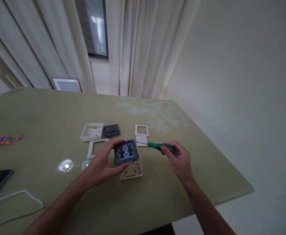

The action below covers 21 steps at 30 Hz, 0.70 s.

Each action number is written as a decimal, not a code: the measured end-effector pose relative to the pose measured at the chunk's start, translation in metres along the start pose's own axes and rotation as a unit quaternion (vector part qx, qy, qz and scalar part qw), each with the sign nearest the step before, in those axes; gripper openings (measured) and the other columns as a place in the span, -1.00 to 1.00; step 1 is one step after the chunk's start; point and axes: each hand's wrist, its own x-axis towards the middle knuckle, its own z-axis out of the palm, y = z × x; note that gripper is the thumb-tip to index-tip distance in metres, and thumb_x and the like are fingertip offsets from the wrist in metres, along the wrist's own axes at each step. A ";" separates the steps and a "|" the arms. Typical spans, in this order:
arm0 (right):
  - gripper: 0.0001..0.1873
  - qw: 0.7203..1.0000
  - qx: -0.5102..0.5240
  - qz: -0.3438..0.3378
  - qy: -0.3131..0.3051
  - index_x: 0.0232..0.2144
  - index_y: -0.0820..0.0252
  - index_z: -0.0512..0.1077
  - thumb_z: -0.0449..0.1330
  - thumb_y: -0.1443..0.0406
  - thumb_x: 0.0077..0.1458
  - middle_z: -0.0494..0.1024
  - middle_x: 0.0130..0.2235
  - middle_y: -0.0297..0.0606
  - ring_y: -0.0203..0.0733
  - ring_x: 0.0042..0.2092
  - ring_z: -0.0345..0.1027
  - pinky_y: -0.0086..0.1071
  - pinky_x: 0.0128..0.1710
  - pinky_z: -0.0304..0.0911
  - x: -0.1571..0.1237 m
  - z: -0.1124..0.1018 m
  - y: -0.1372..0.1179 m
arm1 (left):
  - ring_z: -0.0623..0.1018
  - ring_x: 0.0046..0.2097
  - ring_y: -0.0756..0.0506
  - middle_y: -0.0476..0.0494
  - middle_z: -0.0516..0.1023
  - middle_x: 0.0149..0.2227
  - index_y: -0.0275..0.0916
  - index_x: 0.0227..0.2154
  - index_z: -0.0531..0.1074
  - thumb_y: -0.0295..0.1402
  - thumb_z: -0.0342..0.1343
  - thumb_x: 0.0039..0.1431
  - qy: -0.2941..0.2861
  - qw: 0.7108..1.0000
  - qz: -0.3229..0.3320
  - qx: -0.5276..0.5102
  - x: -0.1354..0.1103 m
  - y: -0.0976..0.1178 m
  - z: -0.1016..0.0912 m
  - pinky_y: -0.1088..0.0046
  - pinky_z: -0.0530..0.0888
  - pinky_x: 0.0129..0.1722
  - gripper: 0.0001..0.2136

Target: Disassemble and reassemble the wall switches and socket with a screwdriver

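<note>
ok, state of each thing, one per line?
Left hand: gripping black switch module
Black switch module: held, tilted
Right hand: gripping green-handled screwdriver
Green-handled screwdriver: tip at module's corner, contact unclear
Near mounting box: open side up
Far mounting box: open side up
Second black panel: lying flat
Cover frames: lying flat
Curtains: parted

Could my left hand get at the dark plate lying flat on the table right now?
Probably not without letting go: your left hand grips another plate, though the flat dark plate looks uncovered.

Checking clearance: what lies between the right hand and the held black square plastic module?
A green-handled screwdriver, its metal shaft toward the module, in the head view.
</note>
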 end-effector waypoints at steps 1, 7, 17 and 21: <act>-0.54 0.999 0.038 0.018 0.028 -0.32 0.16 0.65 0.66 0.03 -0.15 0.68 -0.37 -0.30 -0.23 -0.35 0.56 -0.39 -0.28 0.50 -0.009 -0.004 0.010 | 0.56 0.25 -0.36 -0.28 0.53 0.26 -0.08 0.30 0.32 -0.18 0.39 0.20 0.004 1.000 0.004 -0.002 0.000 0.001 0.001 -0.12 0.50 0.28 -0.35; -0.41 0.984 0.139 0.114 -0.006 -0.22 0.12 0.57 0.63 -0.04 -0.21 0.70 -0.26 -0.24 -0.16 -0.29 0.61 -0.33 -0.29 0.54 -0.037 0.002 0.024 | 0.60 0.20 -0.35 -0.31 0.55 0.24 -0.10 0.29 0.32 -0.21 0.38 0.20 0.010 0.999 0.013 -0.038 0.000 0.004 0.012 -0.15 0.53 0.24 -0.36; -0.49 0.974 0.086 0.126 -0.167 -0.24 0.24 0.59 0.53 -0.01 -0.08 0.44 -0.55 -0.49 -0.45 -0.64 0.12 -0.53 -0.66 -0.01 0.003 0.059 -0.002 | 0.58 0.21 -0.33 -0.30 0.52 0.23 -0.10 0.31 0.29 -0.22 0.42 0.18 0.019 0.998 0.067 -0.003 0.031 0.015 0.012 -0.05 0.58 0.17 -0.32; -0.48 0.980 0.056 0.085 -0.173 -0.38 0.26 0.54 0.58 -0.03 -0.12 0.33 -0.67 -0.52 -0.45 -0.66 0.07 -0.52 -0.68 -0.13 0.022 0.076 -0.007 | 0.55 0.26 -0.32 -0.30 0.49 0.25 -0.09 0.30 0.29 -0.27 0.41 0.19 0.026 0.995 0.091 -0.015 0.055 0.016 0.015 -0.06 0.55 0.23 -0.34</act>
